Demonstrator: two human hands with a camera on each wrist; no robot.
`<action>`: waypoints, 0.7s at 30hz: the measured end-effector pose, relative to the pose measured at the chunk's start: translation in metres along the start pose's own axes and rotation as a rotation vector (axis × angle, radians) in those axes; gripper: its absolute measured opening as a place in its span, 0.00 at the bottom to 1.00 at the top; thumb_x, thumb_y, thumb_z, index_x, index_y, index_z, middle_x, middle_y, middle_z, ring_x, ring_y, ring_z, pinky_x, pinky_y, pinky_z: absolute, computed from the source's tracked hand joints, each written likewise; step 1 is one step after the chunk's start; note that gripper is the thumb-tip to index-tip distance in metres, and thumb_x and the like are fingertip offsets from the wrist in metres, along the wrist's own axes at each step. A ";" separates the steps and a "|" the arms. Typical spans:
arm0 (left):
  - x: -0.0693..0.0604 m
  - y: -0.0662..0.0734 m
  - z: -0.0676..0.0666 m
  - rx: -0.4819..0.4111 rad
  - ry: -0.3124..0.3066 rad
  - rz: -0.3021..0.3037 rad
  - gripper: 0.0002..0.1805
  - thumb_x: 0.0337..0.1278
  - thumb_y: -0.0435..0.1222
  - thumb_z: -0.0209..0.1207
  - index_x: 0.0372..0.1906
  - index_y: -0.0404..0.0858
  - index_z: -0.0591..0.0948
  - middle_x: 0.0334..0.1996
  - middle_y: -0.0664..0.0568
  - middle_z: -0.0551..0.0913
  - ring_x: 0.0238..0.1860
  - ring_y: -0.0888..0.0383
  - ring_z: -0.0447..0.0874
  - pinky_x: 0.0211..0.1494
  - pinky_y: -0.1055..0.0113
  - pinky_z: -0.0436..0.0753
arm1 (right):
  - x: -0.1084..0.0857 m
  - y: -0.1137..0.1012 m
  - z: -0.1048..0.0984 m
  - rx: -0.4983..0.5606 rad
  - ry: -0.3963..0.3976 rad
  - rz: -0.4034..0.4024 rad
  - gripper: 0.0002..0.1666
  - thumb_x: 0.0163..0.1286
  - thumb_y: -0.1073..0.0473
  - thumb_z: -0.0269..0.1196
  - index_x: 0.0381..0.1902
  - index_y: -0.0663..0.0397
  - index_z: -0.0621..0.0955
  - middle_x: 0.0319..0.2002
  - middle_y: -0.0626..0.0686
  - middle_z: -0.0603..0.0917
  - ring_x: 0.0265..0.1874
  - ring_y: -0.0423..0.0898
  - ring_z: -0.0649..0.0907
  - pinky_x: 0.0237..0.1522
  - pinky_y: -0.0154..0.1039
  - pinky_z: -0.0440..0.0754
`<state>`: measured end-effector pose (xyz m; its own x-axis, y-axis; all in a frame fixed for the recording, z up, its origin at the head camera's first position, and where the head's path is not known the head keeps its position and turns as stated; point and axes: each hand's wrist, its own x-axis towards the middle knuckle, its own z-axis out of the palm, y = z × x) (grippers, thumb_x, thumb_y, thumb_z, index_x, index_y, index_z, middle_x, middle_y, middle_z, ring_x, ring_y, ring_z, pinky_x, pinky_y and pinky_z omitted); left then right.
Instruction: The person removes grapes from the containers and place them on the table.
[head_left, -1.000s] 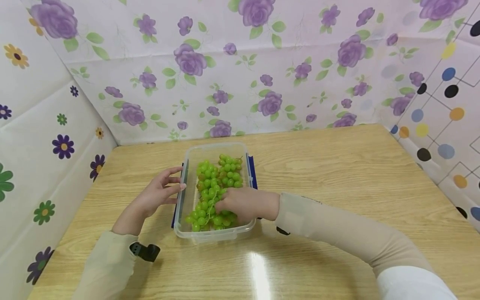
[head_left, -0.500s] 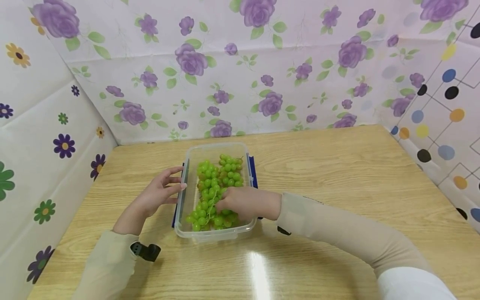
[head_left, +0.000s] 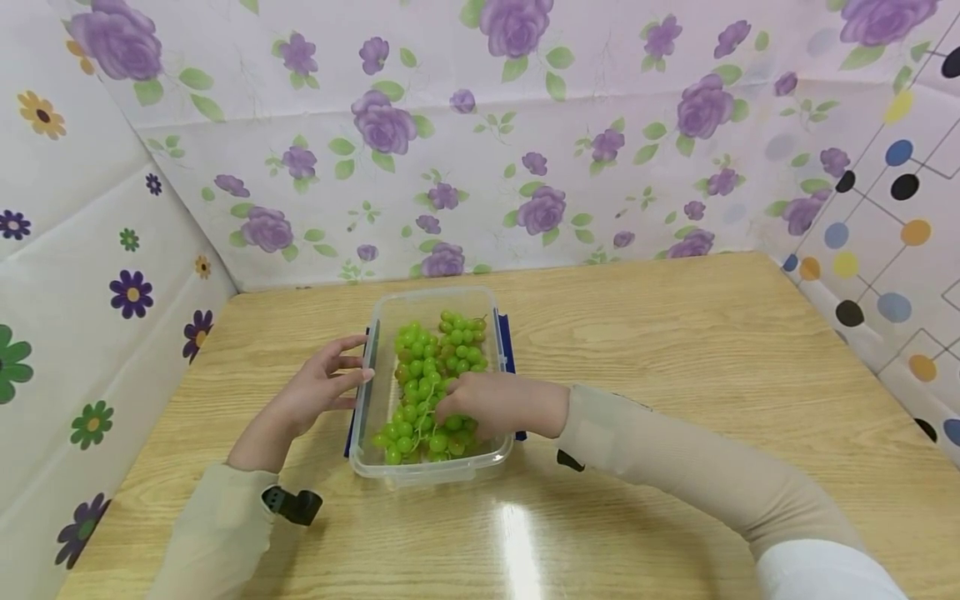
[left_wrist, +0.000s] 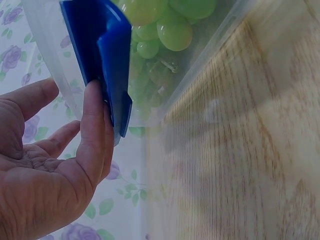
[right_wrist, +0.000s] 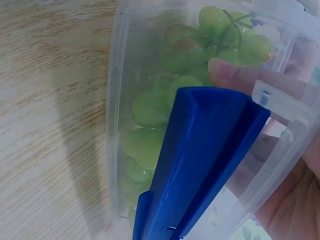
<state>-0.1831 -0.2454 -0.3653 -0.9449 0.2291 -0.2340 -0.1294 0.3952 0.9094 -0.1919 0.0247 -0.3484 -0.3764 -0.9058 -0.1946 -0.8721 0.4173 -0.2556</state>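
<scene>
Several bunches of green grapes (head_left: 416,392) lie in a clear plastic food container (head_left: 431,472) with blue side clips. My right hand (head_left: 480,404) reaches over the container's right wall, its fingers curled into the grapes at the near right. In the right wrist view, the thumb (right_wrist: 225,72) touches the grapes beside a stem, seen through the wall; the other fingertips are hidden. My left hand (head_left: 318,387) rests against the left wall, fingers spread. In the left wrist view, fingers (left_wrist: 92,130) of that hand touch the hanging blue clip (left_wrist: 112,65).
The container stands on a wooden table (head_left: 675,358). Flowered sheeting (head_left: 480,192) rises behind the table, with patterned sheets at both sides. A dark wrist strap (head_left: 292,504) sits on the left sleeve. The right blue clip (head_left: 506,342) sticks out from the wall.
The hands, the grapes and the container hold almost the same positions. The head view has shifted very slightly.
</scene>
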 end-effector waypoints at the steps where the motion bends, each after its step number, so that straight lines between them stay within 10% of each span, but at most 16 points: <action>1: 0.000 0.000 0.000 0.000 0.001 -0.001 0.37 0.68 0.41 0.53 0.75 0.41 0.50 0.65 0.32 0.60 0.59 0.41 0.70 0.55 0.49 0.79 | 0.000 0.000 0.000 0.002 0.000 0.002 0.29 0.56 0.72 0.68 0.56 0.49 0.80 0.54 0.46 0.82 0.53 0.44 0.79 0.51 0.32 0.78; 21: 0.000 -0.002 -0.001 0.015 0.008 -0.011 0.37 0.68 0.42 0.54 0.74 0.41 0.51 0.59 0.35 0.63 0.52 0.48 0.74 0.50 0.53 0.81 | -0.006 0.000 -0.002 0.068 0.029 0.011 0.28 0.55 0.69 0.70 0.55 0.50 0.80 0.53 0.48 0.81 0.54 0.45 0.79 0.48 0.29 0.79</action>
<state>-0.1836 -0.2471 -0.3669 -0.9456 0.2178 -0.2416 -0.1357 0.4110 0.9015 -0.1901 0.0298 -0.3456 -0.3955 -0.9026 -0.1702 -0.8452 0.4302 -0.3172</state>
